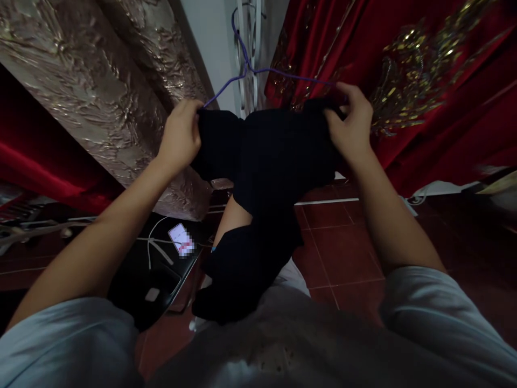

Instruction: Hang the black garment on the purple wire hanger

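A black garment (266, 178) hangs in front of me over a thin purple wire hanger (246, 67). My left hand (181, 134) pinches the garment's left shoulder where it meets the hanger's left end. At the right end my right hand (351, 121) grips the other shoulder of the cloth. The garment's lower part droops down toward my lap. The hanger's hook rises toward a white metal rack (250, 32) at the back.
A gold embossed fabric (100, 81) hangs at the left, and red embroidered cloth (424, 70) at the right. Below lies a red tiled floor (343, 253). A phone (181, 238) with a white cable rests on a dark surface at lower left.
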Demonstrator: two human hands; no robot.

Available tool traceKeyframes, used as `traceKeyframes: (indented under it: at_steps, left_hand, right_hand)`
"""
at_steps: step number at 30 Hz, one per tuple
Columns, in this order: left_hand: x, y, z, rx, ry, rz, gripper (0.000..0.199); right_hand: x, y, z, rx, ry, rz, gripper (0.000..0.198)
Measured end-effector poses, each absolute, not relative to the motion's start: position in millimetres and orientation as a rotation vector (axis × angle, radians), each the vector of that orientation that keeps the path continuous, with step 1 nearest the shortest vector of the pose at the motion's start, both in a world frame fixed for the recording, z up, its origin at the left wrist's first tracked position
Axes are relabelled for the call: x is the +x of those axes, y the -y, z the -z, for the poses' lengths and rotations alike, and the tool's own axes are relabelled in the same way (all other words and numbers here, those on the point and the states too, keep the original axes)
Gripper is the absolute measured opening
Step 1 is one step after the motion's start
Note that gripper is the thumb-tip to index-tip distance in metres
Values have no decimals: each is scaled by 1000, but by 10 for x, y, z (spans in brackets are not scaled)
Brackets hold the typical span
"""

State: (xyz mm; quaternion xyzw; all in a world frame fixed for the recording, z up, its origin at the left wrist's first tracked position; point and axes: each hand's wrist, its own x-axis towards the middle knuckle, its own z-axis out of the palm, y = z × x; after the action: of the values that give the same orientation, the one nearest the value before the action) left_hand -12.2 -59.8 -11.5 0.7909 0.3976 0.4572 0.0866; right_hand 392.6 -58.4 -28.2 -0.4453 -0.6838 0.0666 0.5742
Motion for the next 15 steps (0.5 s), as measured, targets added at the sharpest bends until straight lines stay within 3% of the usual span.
traceKeyframes:
  at_steps: [4, 6, 7, 9, 10, 15]
  left_hand:
    - [-70, 586, 70, 2270, -1131, -1338, 42]
    - [-86, 568, 37, 2303, -1179, -1322, 43]
    - [-110, 553, 16, 2325, -1208, -1327, 42]
    - [-190, 503, -20, 2360, -1244, -1372, 40]
    - [-239, 466, -27, 2370, -1257, -1406, 39]
    - [-386, 206, 115, 2222, -1475, -1360, 46]
  right_hand:
    - [3937, 486, 162, -1085, 1562, 47, 27]
    - [3933, 495, 102, -1168, 1524, 75, 9]
    - [3947, 498, 76, -1224, 1522, 23, 14]
    - [3999, 480, 31, -1272, 1527, -203, 41]
    - [4024, 456, 13, -1244, 1513, -351, 44]
    - [3864, 278, 6, -915, 1265, -1000, 38]
